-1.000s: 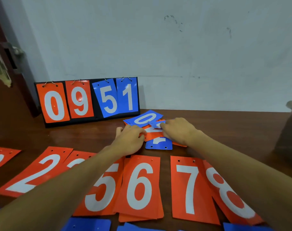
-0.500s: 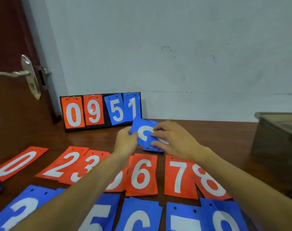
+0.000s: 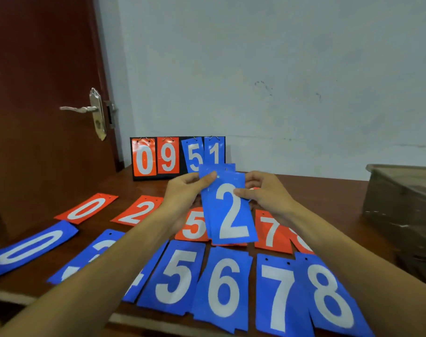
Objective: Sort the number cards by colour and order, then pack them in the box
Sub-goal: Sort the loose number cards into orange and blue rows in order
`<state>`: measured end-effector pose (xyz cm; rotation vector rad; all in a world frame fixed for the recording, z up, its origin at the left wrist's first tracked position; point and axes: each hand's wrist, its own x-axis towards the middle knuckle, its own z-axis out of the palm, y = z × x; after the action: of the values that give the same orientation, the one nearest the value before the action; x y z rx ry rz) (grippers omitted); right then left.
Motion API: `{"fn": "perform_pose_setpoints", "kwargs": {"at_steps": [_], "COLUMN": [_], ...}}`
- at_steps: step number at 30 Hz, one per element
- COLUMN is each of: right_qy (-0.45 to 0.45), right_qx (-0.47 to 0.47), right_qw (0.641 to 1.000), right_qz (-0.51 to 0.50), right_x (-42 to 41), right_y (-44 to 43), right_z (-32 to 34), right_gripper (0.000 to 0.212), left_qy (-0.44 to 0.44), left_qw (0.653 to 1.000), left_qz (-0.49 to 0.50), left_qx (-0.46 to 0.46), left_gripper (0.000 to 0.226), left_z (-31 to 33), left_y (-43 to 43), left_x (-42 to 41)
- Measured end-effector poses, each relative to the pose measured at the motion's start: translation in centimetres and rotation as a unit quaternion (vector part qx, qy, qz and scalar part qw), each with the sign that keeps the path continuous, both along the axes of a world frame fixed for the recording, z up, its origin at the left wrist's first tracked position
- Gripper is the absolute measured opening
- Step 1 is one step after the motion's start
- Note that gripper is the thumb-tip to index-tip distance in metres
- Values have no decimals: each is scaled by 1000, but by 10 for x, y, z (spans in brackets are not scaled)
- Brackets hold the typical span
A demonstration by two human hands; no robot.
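Both hands hold a small stack of blue number cards (image 3: 229, 210) upright above the table, a white 2 facing me. My left hand (image 3: 185, 190) pinches the stack's upper left edge. My right hand (image 3: 265, 193) grips its right edge. Flat on the table lies a far row of orange cards: 0 (image 3: 86, 208), 2 (image 3: 139, 211), 5 (image 3: 193, 224), 7 (image 3: 271, 231). A near row of blue cards shows 0 (image 3: 29, 249), 5 (image 3: 175, 276), 6 (image 3: 223, 288), 7 (image 3: 279, 295), 8 (image 3: 331, 297). My arms cover other cards.
A black scoreboard stand (image 3: 178, 155) showing 0 9 5 1 leans against the white wall at the table's back. A brown box (image 3: 401, 203) sits at the right edge. A dark red door with a metal handle (image 3: 85, 109) stands on the left.
Both hands lifted the blue cards off the table pile and raised them toward me, with the 2 now facing up. The view tilted up and back, revealing the near blue row.
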<state>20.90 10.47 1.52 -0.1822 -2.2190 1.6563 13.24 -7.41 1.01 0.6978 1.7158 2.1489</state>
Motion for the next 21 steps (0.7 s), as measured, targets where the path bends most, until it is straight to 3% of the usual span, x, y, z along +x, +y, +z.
{"fn": "perform_pose_setpoints", "kwargs": {"at_steps": [4, 8, 12, 15, 21], "right_qy": [7, -23, -53, -46, -80], "right_qx": [-55, -12, 104, 129, 5], "right_qw": [998, 999, 992, 989, 997], "right_qz": [-28, -26, -42, -52, 20], "right_x": [7, 7, -9, -25, -55], "right_y": [-16, -38, -63, -82, -108], "right_z": [-7, -18, -25, -29, -27], "right_gripper": [31, 44, 34, 21, 13], "left_qy": [-21, -7, 30, 34, -3], "left_qw": [999, 999, 996, 993, 987], "left_qz": [-39, 6, 48, 58, 110], "left_qx": [-8, -30, -62, -97, -118], "left_gripper": [20, 23, 26, 28, 9], "left_z": [-22, -36, -46, -51, -49], "left_y": [-13, -31, -62, -91, -159], "left_x": [18, 22, 14, 3, -34]}}
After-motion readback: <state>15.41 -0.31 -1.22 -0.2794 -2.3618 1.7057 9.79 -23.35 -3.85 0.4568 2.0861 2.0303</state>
